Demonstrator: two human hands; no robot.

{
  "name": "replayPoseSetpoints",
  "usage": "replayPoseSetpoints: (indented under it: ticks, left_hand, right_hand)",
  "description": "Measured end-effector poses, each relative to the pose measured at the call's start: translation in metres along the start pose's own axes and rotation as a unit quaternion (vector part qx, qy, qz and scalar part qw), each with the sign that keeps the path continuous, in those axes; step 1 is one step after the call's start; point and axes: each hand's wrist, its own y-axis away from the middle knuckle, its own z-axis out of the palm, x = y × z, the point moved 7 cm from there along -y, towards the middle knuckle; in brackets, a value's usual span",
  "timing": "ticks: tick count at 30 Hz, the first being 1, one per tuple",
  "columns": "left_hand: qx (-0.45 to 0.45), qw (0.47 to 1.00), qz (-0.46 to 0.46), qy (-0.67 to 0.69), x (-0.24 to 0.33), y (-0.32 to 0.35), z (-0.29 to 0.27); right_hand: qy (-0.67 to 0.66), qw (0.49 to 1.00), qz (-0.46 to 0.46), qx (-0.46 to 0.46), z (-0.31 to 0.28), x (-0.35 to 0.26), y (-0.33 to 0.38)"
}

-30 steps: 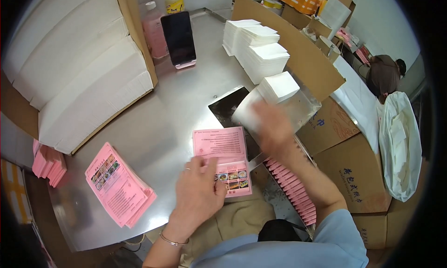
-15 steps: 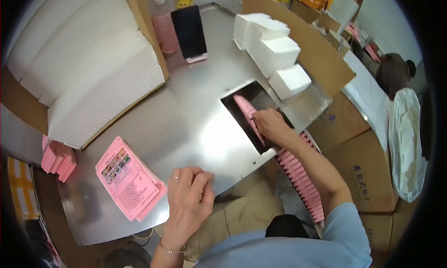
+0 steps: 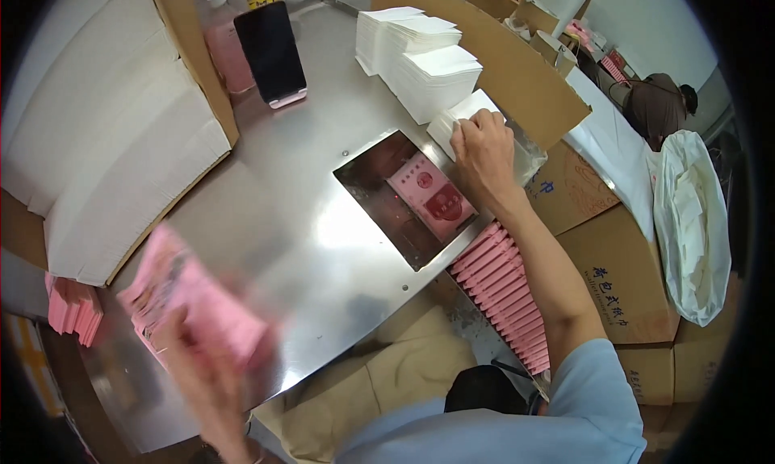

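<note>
My right hand [image 3: 484, 153] reaches across the steel table [image 3: 282, 214], fingers curled on the top sheet of a low stack of white folded sheets [image 3: 454, 119]. Just left of it, a pink packet [image 3: 428, 196] lies in a dark rectangular recess [image 3: 375, 194] in the table. At the lower left, my left hand [image 3: 202, 379] is blurred by motion and grips a pink leaflet [image 3: 194, 307], lifted over the table's near left corner.
Taller white sheet stacks [image 3: 428, 60] stand at the back, with a phone [image 3: 270, 52] and a pink bottle [image 3: 226, 48]. A cardboard box of white sheets [image 3: 113, 133] is left. A row of pink packets [image 3: 504, 286], cartons [image 3: 613, 278], a white bag [image 3: 690, 222] and another person [image 3: 658, 101] are right.
My right hand left the recess, where the pink packet now lies, and moved back to the white stack. My left hand went left and picked up a pink leaflet.
</note>
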Motion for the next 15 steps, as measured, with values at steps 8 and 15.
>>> replayPoseSetpoints:
  ticks: [8,15]
  left_hand:
    - [-0.206,0.930,0.295,0.071,0.117,0.033,0.141]
    - [-0.205,0.941,0.262,0.059,0.100,0.027,0.124]
  right_hand:
    - [-0.131,0.983,-0.111,0.070,-0.031,-0.040,0.017]
    - [-0.120,0.971,0.031,0.207,-0.072,0.026,-0.012]
